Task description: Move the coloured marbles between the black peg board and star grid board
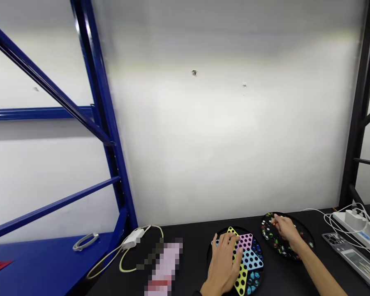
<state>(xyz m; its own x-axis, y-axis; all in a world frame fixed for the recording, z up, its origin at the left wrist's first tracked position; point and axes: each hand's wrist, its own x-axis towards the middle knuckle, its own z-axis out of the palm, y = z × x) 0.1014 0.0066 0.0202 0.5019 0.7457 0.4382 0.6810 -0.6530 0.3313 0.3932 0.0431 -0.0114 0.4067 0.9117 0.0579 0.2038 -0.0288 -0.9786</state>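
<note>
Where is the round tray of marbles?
In the head view, the round tray of marbles sits right of the star-shaped Chinese checkers board, beneath the person's right hand, with a white power strip farther right.

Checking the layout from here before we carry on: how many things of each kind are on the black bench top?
Chinese checkers board: 1
Round black marble tray: 1
Power strip: 1
White power adapter: 1
Flat grey panel: 1
Pixelated object: 1
Total: 6
Marbles not counted: too small to tell apart.
</note>
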